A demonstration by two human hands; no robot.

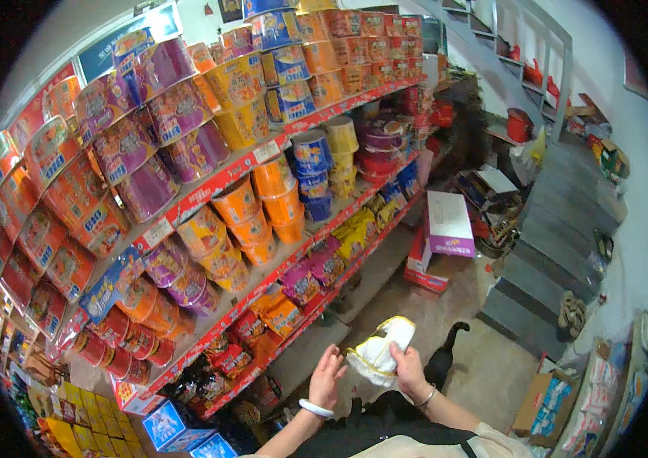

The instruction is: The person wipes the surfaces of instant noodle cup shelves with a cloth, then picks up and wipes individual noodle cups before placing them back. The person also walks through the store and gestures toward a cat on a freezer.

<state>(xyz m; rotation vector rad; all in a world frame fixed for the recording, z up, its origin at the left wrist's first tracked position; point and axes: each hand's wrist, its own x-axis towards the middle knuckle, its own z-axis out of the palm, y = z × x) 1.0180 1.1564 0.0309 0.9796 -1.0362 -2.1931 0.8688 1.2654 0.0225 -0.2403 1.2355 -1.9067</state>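
Observation:
My right hand (411, 369) grips a white cloth with yellow edging (382, 354), thumb on top, at the lower middle of the view. Just left of the cloth, my left hand (325, 376) is raised with its fingers apart and nothing in it; a white bangle circles that wrist. A thin metal bracelet is on the right wrist. Beyond the hands, packets of noodles (279, 314) lie on the low shelf with a red edge (295, 338).
Stacked instant noodle tubs (236, 77) fill the shelves at left. A black cat (441, 362) is on the floor by my right hand. Grey stairs (552, 240) rise at right, near a white and purple carton (449, 223). An open cardboard box (535, 395) stands at lower right.

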